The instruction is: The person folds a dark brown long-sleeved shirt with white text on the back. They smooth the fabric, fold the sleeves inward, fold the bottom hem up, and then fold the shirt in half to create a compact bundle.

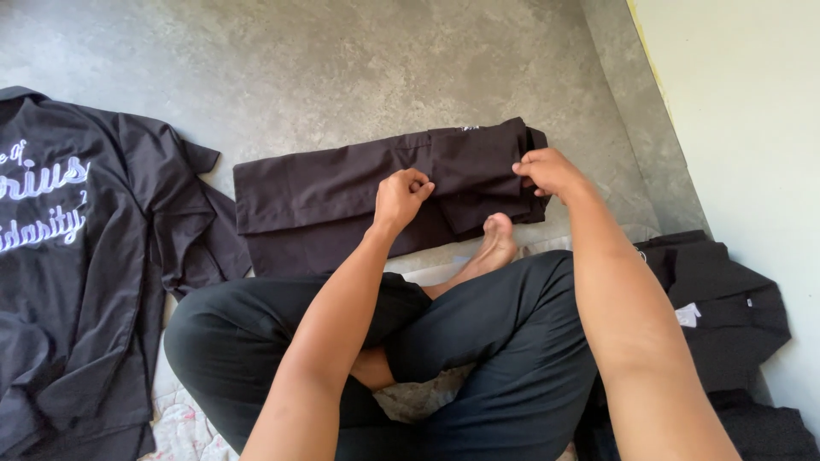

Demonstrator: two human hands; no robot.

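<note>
Where the folded dark garment (342, 196) meets the person's crossed legs (478, 333), its near edge is partly hidden behind the 2 hands and a bare foot (497, 241), so the lower fold line cannot be followed all the way across. Its far right end shows a small pale mark that is too small to make out. This garment lies on the grey floor (342, 68), near the middle of the view and just beyond the legs, with its long axis running left to right and tilted slightly, the right end lying a little farther from the person than the left. The left hand (401, 195) rests on the garment's middle with fingers curled together into a loose fist; whether cloth is pinched inside cannot be told. The right hand (551, 171) sits at the garment's right end, fingers closed on the edge of the layered fabric there. At the floor's left edge a second dark garment with pale lettering (77, 256) lies spread out, cut off by the frame on the left and bottom. At the right, beside the pale wall (752, 102), a heap of dark clothing (726, 316) with a small white tag is partly covered by the right forearm and cut off at the lower corner.
</note>
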